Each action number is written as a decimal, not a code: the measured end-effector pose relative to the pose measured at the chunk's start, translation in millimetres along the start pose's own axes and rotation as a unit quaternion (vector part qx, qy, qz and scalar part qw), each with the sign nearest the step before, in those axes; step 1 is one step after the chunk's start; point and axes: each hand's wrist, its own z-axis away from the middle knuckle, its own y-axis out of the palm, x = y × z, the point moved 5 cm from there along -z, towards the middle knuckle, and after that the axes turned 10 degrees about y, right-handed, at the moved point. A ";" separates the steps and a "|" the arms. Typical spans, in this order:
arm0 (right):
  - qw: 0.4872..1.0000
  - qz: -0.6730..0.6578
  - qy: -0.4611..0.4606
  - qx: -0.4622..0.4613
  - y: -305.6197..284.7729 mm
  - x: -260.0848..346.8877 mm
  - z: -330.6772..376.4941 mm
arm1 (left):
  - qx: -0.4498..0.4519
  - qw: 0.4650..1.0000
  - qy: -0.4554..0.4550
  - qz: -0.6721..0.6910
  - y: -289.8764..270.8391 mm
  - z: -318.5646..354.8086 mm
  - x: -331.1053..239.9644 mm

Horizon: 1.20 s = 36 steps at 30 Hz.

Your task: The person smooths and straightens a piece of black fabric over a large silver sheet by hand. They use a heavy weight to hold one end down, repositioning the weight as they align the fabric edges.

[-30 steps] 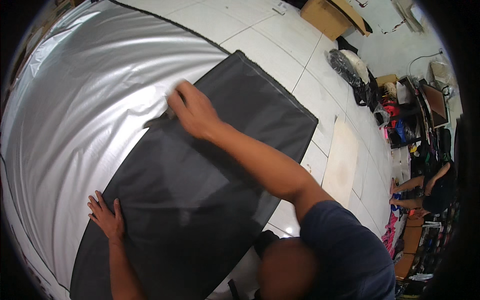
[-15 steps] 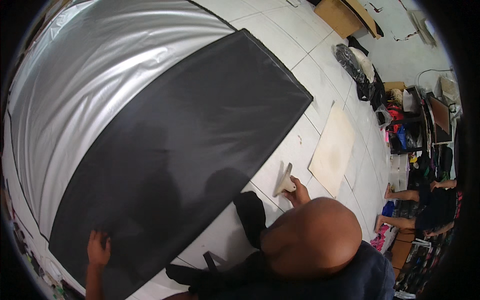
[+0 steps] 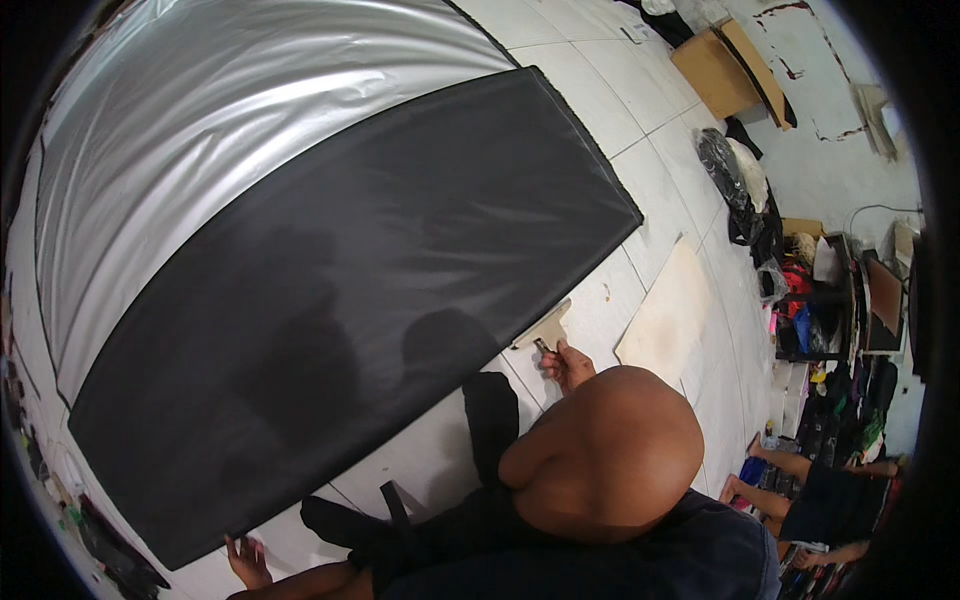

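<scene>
A large sheet is spread on the floor, with a shiny silver part (image 3: pixel 290 110) at the far left and a black fabric panel (image 3: pixel 400 230) nearer me. Whether the two are one folded piece I cannot tell. At the panel's near left corner is my left hand (image 3: pixel 248 563), fingers apart, its fingertips at the black edge. My right hand (image 3: pixel 568 368) grips the handle of a pale, wide-bladed scraper (image 3: pixel 545 326). Its blade lies close to the panel's near edge, over the tiles; contact is unclear.
White floor tiles (image 3: pixel 590 85) surround the sheet. A cream flat board (image 3: pixel 665 310) lies to the right. Along the right wall are a cardboard box (image 3: pixel 715 75), black plastic bags (image 3: pixel 722 170) and crowded shelves. Another person (image 3: pixel 830 500) is at the lower right.
My left hand has moved off the black panel, down and right to its near edge. The scraper has turned and moved left toward the panel. The view has shifted slightly.
</scene>
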 end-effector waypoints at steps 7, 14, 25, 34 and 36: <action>0.996 0.065 0.051 0.043 39.3 21.5 2.4 | 0.081 0.958 0.106 0.254 20.1 -17.8 12.4; 0.996 -0.016 -0.048 0.080 36.3 105.1 -45.4 | 0.036 0.927 0.126 0.351 40.4 -18.1 -5.2; 0.964 -0.090 -0.250 -0.031 39.7 198.0 -40.5 | -0.175 0.939 0.207 0.213 -53.8 -45.9 -40.2; 0.923 -0.032 -0.384 -0.004 73.7 324.8 90.7 | -0.114 0.925 0.331 0.148 -96.3 38.7 -159.2; 0.923 -0.028 -0.384 0.009 89.8 361.9 82.4 | -0.120 0.905 0.392 0.115 -91.1 34.4 -215.5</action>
